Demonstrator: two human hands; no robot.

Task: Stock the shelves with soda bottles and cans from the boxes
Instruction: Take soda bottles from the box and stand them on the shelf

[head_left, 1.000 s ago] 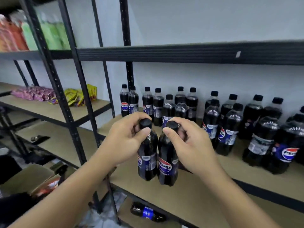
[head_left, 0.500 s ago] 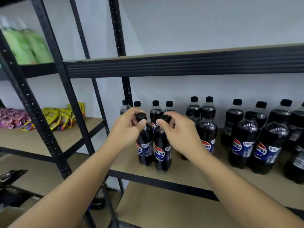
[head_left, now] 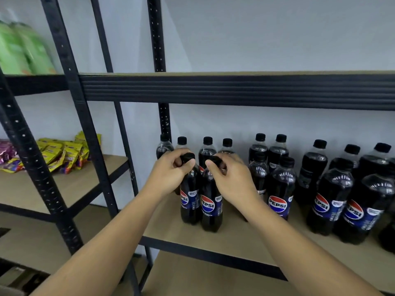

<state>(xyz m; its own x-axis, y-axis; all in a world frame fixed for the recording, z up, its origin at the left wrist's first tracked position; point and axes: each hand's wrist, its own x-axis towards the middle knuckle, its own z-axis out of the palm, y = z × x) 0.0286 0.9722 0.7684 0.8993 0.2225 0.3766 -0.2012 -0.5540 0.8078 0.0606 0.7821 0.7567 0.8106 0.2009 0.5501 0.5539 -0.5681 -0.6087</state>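
Shelf part-filled with rows; near space is left. Left bottle is gripped at the cap by left hand, right bottle by right hand.

The front-row soda bottles carry blue labels reading PEPSI; their smaller print is too fine to read.
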